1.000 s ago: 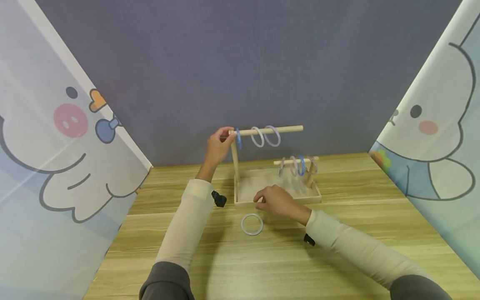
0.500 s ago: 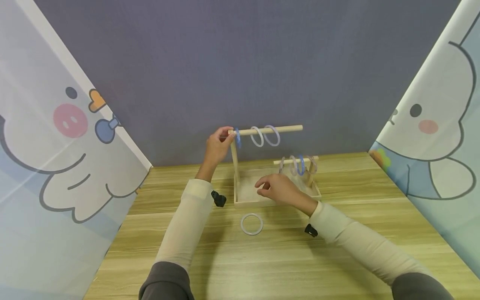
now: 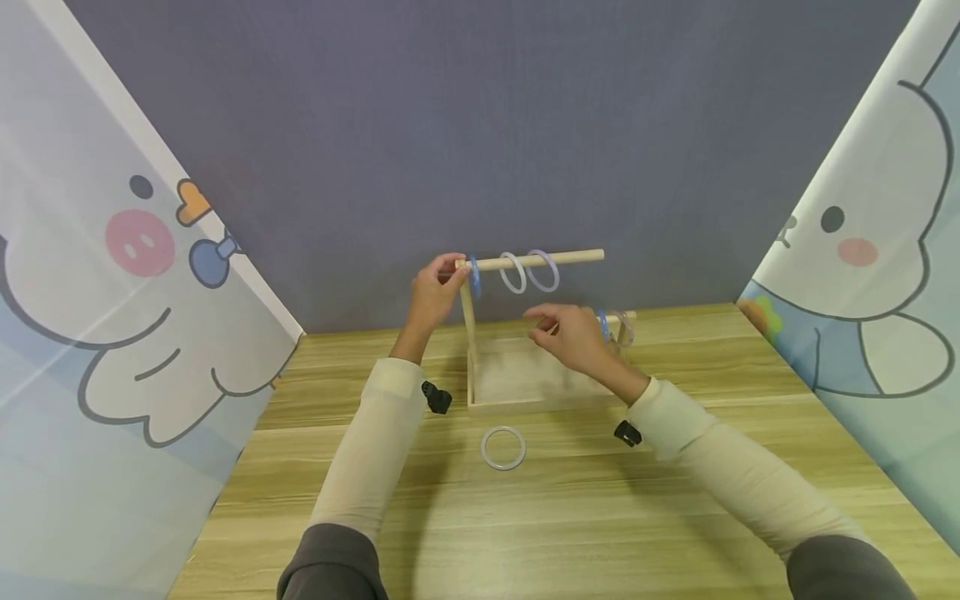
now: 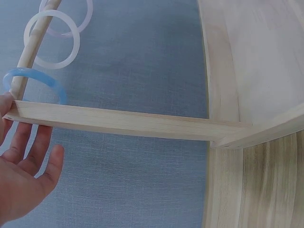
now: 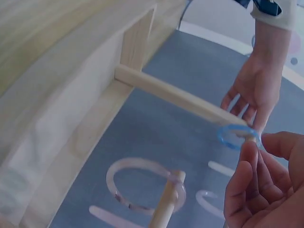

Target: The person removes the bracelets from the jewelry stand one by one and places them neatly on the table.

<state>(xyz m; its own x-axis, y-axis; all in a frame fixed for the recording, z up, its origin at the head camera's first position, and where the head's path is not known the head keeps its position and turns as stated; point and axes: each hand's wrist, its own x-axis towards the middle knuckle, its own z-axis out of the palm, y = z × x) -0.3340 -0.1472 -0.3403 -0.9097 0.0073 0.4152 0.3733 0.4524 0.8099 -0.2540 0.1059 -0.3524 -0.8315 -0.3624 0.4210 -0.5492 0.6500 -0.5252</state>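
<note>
A wooden bangle rack has a tall post [image 4: 133, 122] carrying an upper rod [image 3: 577, 257]. My left hand [image 3: 435, 293] pinches the top corner where they meet, beside a blue bangle [image 4: 35, 76]. Further along the upper rod hang a white bangle [image 4: 71, 52] and a pale lavender bangle [image 3: 553, 271]. My right hand [image 3: 576, 337] is at the free end of the lower rod [image 5: 164, 204], fingers loosely bent and holding nothing. A pinkish clear bangle [image 5: 111, 183] circles that rod end. In the head view my right hand hides part of the lower rod and some of its bangles.
The rack's shallow tray base [image 3: 517, 407] stands on the wood-grain table [image 3: 525, 533]. A loose pale bangle [image 3: 487, 458] lies flat in front of it. Behind rises a grey backdrop [image 3: 480, 125], with cartoon-printed panels [image 3: 135, 333] on both sides.
My right hand has risen from the tray's front edge, moving away and slightly right to the lower rod. My left hand keeps its place on the rack's corner.
</note>
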